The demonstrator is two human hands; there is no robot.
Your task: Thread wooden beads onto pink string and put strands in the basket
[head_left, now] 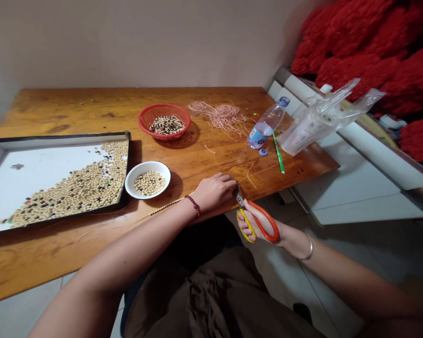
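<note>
Beaded cord [167, 206] runs along the wooden table's [211, 159] near edge into the curled left hand [213, 191], its fingers pressed together over the cord, while the right hand [282, 233] grips orange-and-yellow scissors [262, 216], their narrowly parted blades just beside those fingers.

Glossy varnished wooden tabletop [74, 110] carries a smooth white ceramic bowl [164, 170], a red plastic mesh basket [164, 109] and a clear ridged plastic bottle [267, 126]; orange-and-yellow plastic-handled scissors [268, 217] end in dull metal blades; rough, fluffy red yarn [359, 61] beyond.
</note>
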